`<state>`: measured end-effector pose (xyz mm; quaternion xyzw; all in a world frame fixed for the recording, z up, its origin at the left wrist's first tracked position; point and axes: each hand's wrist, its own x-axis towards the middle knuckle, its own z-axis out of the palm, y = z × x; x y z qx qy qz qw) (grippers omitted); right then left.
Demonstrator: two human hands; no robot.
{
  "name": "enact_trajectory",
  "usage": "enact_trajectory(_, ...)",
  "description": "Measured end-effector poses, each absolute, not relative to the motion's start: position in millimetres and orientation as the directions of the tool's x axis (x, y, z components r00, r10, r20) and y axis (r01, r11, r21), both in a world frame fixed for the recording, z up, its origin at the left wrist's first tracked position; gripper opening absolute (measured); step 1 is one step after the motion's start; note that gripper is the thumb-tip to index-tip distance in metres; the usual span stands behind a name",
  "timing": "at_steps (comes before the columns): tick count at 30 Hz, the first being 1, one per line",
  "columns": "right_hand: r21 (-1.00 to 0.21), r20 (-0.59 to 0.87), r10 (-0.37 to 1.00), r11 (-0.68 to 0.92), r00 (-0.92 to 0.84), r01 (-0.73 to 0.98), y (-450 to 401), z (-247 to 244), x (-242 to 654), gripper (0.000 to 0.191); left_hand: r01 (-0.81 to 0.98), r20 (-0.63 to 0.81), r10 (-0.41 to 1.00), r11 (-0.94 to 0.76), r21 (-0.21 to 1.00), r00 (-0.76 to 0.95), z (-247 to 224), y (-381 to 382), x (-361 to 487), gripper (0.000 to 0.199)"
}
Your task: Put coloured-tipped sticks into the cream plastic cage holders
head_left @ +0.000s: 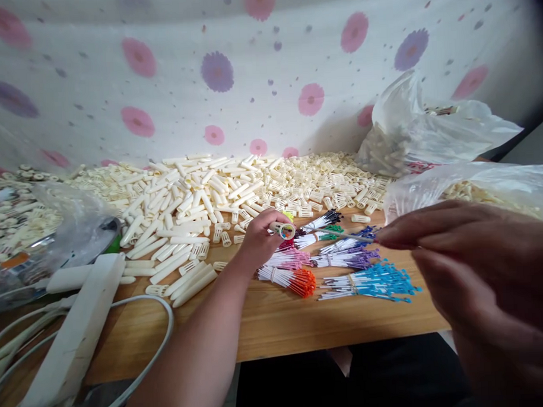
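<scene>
My left hand [262, 238] is wrapped round a cream plastic tube [282, 230], its open end facing me with small coloured tips inside. Close to the camera at the right, my right hand [474, 267] pinches a thin pale stick [348, 234] that points left toward the tube. Between and below the hands lie bundles of white sticks with coloured tips: orange [296, 281], pink [286, 259], light blue [372, 282], purple [347, 258], green [319, 237] and black [322, 220].
A large heap of cream tubes [195, 194] and slotted pieces [328, 181] covers the back of the wooden table [267, 331]. Plastic bags [429, 132] stand at the right. A white power strip [75, 335] with cables lies at the left.
</scene>
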<state>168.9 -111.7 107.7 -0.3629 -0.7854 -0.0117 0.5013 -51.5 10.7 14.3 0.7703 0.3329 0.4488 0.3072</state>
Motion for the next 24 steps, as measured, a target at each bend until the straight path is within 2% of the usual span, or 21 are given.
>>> enact_trajectory(3, -0.255, 0.725, 0.592, 0.705, -0.352, 0.661, -113.8, 114.6, 159.7, 0.012, 0.252, 0.5, 0.776, -0.61, 0.752, 0.386, 13.3, 11.4, -50.8, 0.008)
enact_trajectory(5, -0.257, 0.73, 0.589, 0.708, -0.348, 0.658, -109.4, 112.7, 151.3, 0.018, 0.249, 0.51, 0.764, -0.623, 0.741, 0.394, 12.3, 12.0, -51.1, 0.008)
enact_trajectory(7, -0.254, 0.738, 0.575, 0.721, -0.353, 0.645, -104.2, 110.1, 143.5, 0.015, 0.245, 0.512, 0.759, -0.628, 0.739, 0.402, 11.5, 12.5, -52.0, 0.008)
enact_trajectory(11, -0.148, 0.801, 0.47, 0.755, -0.371, 0.638, -96.5, 108.2, 132.9, 0.008, 0.213, 0.514, 0.753, -0.627, 0.749, 0.411, 10.5, 12.8, -52.8, 0.008)
enact_trajectory(13, -0.087, 0.82, 0.415, 0.771, -0.394, 0.631, -92.7, 105.6, 129.8, 0.011, 0.188, 0.527, 0.749, -0.631, 0.753, 0.401, 10.7, 12.5, -52.1, 0.007)
enact_trajectory(17, -0.052, 0.839, 0.375, 0.778, -0.395, 0.626, -83.0, 92.3, 125.1, 0.014, 0.174, 0.522, 0.756, -0.619, 0.766, 0.394, 12.7, 11.5, -50.7, 0.01)
enact_trajectory(19, -0.087, 0.842, 0.393, 0.775, -0.369, 0.626, -78.2, 84.4, 122.8, 0.012, 0.194, 0.524, 0.754, -0.627, 0.755, 0.396, 13.9, 11.0, -50.8, 0.014)
enact_trajectory(24, -0.361, 0.841, 0.518, 0.749, -0.152, 0.556, -69.3, 67.5, 118.6, 0.009, 0.304, 0.546, 0.749, -0.656, 0.691, 0.375, 14.3, 10.7, -52.7, 0.026)
